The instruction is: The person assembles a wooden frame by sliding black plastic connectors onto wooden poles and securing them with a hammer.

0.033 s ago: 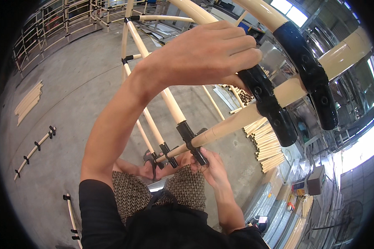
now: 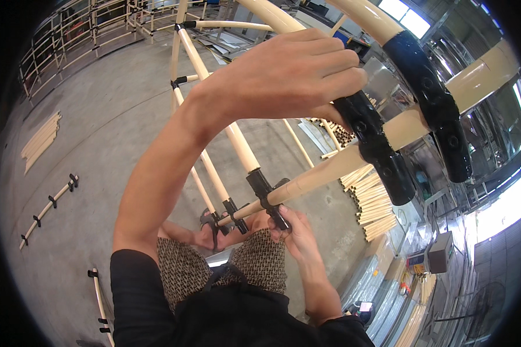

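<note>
My left hand (image 2: pixel 295 72) is closed over the upper end of a black pipe joint (image 2: pixel 376 147), where a cream pipe (image 2: pixel 275 14) runs in; its fingertips are partly hidden. A cream crossbar pipe (image 2: pixel 324 165) passes slantwise through this joint and several others. Lower along the crossbar, the thumb and fingers of my right hand (image 2: pixel 295 231) grip the bottom end of another black joint (image 2: pixel 267 196). A cream pipe (image 2: pixel 241 147) rises from that joint's top. Above and right of my left hand, a further black joint (image 2: pixel 428 104) is clamped on the same crossbar.
Pipe racks (image 2: pixel 92 37) stand at the far left. On the concrete floor lie loose cream pipes (image 2: pixel 40 141) and a pipe with black joints (image 2: pixel 49 211). Stacked cream pipes (image 2: pixel 370 202) and wrapped metal profiles (image 2: pixel 359 295) lie to the right, near a fan (image 2: pixel 486 306).
</note>
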Motion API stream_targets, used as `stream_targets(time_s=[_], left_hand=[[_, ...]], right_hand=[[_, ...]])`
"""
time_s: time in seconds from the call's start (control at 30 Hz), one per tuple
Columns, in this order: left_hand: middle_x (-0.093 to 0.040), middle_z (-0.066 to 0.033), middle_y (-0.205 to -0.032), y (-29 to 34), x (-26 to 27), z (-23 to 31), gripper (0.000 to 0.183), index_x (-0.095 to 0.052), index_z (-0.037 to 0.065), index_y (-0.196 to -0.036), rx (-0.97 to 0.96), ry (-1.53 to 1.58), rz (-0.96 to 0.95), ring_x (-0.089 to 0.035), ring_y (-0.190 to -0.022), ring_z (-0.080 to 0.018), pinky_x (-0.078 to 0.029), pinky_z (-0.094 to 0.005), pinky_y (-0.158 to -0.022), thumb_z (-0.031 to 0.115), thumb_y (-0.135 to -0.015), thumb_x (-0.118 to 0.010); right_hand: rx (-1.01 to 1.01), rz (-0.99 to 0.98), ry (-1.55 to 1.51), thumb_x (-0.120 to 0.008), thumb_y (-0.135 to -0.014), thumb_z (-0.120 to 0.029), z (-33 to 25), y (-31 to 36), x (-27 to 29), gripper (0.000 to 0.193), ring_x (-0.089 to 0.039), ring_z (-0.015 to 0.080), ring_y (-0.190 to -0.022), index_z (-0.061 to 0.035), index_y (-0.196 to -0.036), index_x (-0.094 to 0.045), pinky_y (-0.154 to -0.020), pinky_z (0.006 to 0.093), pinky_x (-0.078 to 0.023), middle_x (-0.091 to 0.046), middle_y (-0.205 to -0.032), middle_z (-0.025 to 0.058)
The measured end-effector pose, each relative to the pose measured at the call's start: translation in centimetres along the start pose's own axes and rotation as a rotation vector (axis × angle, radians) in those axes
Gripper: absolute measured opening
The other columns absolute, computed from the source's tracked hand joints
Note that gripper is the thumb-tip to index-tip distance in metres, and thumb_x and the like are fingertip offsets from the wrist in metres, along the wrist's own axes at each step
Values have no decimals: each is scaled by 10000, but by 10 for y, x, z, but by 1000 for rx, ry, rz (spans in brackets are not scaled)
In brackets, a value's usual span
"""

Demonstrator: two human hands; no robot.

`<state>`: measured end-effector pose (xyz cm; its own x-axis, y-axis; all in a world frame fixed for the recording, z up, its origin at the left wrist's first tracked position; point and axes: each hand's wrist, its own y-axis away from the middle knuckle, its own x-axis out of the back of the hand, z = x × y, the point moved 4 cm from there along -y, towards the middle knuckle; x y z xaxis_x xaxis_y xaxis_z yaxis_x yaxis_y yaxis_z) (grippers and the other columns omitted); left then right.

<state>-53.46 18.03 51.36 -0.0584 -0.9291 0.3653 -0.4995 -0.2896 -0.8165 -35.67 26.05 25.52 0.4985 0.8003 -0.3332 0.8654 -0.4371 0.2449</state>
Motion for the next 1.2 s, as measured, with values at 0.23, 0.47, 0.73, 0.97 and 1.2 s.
stream_targets(time_s=[0.23,0.47,0.73,0.97,1.2], left_hand=[[-652,-55,-975,-1,-1,0,537,-637,60,-1071,-6,-22,17,-646,-997,-267,-522,-396,-881,270,-624,-848],[-655,-48,-965,-2,-3,0,549,-648,66,-1075,11,-8,82,-646,-963,-264,-515,-390,-846,275,-612,-857],[-674,-64,-960,-5,0,-2,542,-641,61,-1106,31,43,114,-646,-934,-280,-505,-398,-837,247,-641,-849],[-660,-81,-1016,-8,-1,-2,522,-638,56,-1123,71,102,48,-617,-1008,-300,-467,-421,-901,251,-678,-830],[-659,-94,-1066,-20,16,7,472,-634,43,-1104,123,111,-17,-618,-1100,-319,-463,-466,-1009,186,-695,-820]], right_hand=[[-32,-100,-107,-616,-972,-319,-2,-8,9,362,-451,90,-486,41,-1009,-618,-404,237,-308,-562,-701,72],[-9,-59,-188,-587,-989,-324,1,-4,3,406,-466,95,-515,67,-1094,-611,-430,245,-367,-567,-726,75],[-16,-96,-178,-582,-1000,-336,3,0,-1,429,-505,107,-558,65,-1153,-579,-475,263,-437,-587,-776,92],[7,-172,-209,-614,-991,-337,4,-4,5,426,-463,92,-526,50,-1163,-571,-445,251,-410,-587,-776,86],[49,-130,-214,-622,-994,-344,6,-2,2,418,-507,113,-569,31,-1173,-574,-471,267,-436,-602,-787,86]])
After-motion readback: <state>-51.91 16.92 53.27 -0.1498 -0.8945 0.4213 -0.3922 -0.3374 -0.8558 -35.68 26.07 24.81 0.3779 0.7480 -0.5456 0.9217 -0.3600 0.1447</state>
